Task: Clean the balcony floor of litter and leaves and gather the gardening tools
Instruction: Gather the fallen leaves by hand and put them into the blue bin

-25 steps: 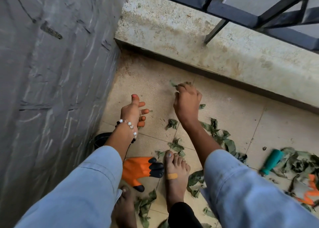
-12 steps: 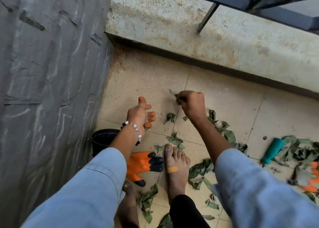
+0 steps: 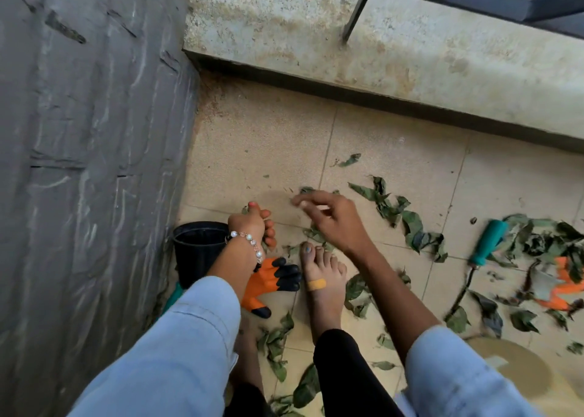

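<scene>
Leftmost stands a grey textured wall (image 3: 88,163), and at its foot a black plastic pot (image 3: 197,252) sits upright on the tiled floor (image 3: 268,151). Just beside the pot's rim hovers the left hand (image 3: 252,224), a pearl bracelet (image 3: 249,242) at the wrist; its fingers curl inward with the thumb raised, and whether they enclose any leaf scraps cannot be told. Below that wrist an orange glove with black fingertips (image 3: 268,282) lies flat, next to a bare foot with a plaster (image 3: 322,284). Above the toes the right hand (image 3: 328,217) hangs blurred, fingers loosely spread and reaching toward the left hand, nothing visibly in its grasp. Green torn leaves (image 3: 407,220) are scattered on the tiles around and beyond it, more lying by the feet. Farther right a hand tool with a teal handle (image 3: 488,242) rests among a denser patch of leaves, and a second orange glove (image 3: 565,284) lies partly covered near the frame's edge. Along the top runs a stained concrete kerb (image 3: 410,53) bearing a dark railing post (image 3: 357,12).
</scene>
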The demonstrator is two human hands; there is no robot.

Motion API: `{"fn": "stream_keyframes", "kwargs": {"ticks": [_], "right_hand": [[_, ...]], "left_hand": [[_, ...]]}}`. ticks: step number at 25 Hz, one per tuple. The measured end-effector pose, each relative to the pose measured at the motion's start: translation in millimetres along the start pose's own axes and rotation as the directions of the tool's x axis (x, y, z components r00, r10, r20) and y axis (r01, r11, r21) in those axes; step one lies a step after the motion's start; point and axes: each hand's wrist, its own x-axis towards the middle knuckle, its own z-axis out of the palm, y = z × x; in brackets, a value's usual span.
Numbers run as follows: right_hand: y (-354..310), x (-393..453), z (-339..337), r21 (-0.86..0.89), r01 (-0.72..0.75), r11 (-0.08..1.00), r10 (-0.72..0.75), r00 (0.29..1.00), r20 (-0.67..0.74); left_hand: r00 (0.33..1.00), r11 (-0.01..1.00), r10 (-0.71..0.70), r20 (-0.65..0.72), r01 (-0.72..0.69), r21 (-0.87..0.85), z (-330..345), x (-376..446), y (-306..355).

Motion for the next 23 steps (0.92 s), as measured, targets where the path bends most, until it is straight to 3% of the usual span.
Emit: {"fn": "stream_keyframes", "kwargs": {"ticks": [1, 3, 4, 6, 8, 10, 12, 14, 16, 20, 23], "right_hand": [[16.2, 8.2, 0.8, -0.15, -0.031, 0.988, 0.027, 0.999, -0.03], [43.1, 22.8, 11.9, -0.524, 0.023, 0.851, 0.052, 0.99, 0.128], [48.6, 26.9, 20.3, -0.624, 0.069, 0.778, 0.088, 0.972, 0.216], [55.6, 29.3, 39.8, -0.717, 0.108, 0.689, 0.111, 0.962, 0.251], [61.8, 31.5, 49.8, -0.749, 0.131, 0.65, 0.058, 0.973, 0.221], [63.4, 35.2, 48.6, -0.662, 0.065, 0.747, 0.013, 0.994, 0.112], [62.1, 39.9, 33.0, -0.535, -0.09, 0.84, 0.04, 0.994, -0.106], [62.2, 46.0, 4.2, -0.432, -0.228, 0.872, 0.078, 0.938, -0.338], [65.8, 56.7, -23.8, -0.407, -0.294, 0.865, 0.097, 0.893, -0.439], [71.4, 75.5, -32.4, -0.662, -0.199, 0.722, 0.054, 0.971, -0.232], [76.6, 75.6, -26.2, -0.76, -0.124, 0.638, 0.007, 0.988, -0.155]], "left_hand": [[1.0, 1.0, -0.006, 0.018, 0.006, 0.016, -6.1, 3.0, 0.9], [0.999, 0.998, -0.017, 0.046, 0.015, 0.057, -15.7, 5.8, 2.5], [0.998, 0.998, -0.023, 0.062, 0.019, 0.064, -18.9, 6.0, 3.3], [0.995, 0.998, -0.026, 0.092, 0.021, 0.055, -20.0, 8.1, 0.3], [0.994, 0.999, -0.008, 0.109, 0.003, 0.045, -18.9, 9.2, -5.3], [0.994, 0.999, 0.016, 0.109, -0.022, 0.047, -18.1, 10.3, -9.4], [0.993, 0.998, 0.017, 0.116, -0.024, 0.062, -17.6, 9.9, -9.3], [0.992, 0.997, 0.022, 0.128, -0.031, 0.069, -16.1, 10.4, -6.4], [0.99, 0.998, 0.042, 0.136, -0.049, 0.047, -11.8, 12.3, -3.4], [0.986, 0.994, 0.105, 0.13, -0.109, 0.022, 0.6, 21.9, -1.6], [0.983, 0.989, 0.142, 0.119, -0.145, 0.019, 7.6, 28.3, -5.2]]}}
